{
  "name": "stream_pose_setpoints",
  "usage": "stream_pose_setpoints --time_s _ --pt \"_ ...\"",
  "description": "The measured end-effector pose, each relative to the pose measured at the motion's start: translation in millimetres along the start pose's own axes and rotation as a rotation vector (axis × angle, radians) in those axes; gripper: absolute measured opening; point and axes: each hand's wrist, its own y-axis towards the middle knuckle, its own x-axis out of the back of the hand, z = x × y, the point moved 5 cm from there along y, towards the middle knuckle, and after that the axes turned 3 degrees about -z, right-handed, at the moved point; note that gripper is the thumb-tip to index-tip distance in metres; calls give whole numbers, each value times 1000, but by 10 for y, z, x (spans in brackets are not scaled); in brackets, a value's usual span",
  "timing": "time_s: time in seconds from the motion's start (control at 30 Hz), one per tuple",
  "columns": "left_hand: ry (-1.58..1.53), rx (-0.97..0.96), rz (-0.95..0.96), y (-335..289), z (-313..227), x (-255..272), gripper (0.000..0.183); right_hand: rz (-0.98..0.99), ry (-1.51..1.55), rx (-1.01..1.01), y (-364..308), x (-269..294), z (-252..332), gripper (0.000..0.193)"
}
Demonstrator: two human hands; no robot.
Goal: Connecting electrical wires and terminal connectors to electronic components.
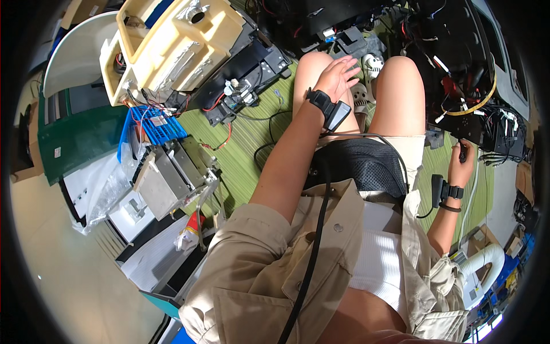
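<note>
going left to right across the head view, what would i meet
Dark green panel → grey box-shaped metal unit → bare left hand → bare right hand → tangled bundle of black cables

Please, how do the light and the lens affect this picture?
All in the head view: light and shadow bands cross the white shirt; the black panel at upper right loses detail in darkness; edges curve toward the rim, with black corners; the left hand is well lit.
</note>
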Motion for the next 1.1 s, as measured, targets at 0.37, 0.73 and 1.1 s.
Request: stream_pose_setpoints --time_s 0.37,0.73,1.1 --pt "-11 -9 -5 -15 -6 -16 41 -5 -6 -11 -14 18 31 25" --pt "-13 -14 9 -4 -2 -3 42 2 -8 -14 -5 7 -37 26" --pt "7 -7 -9 -27 -20 -26 42 -9 -9 -18 -11 8 -33 26"
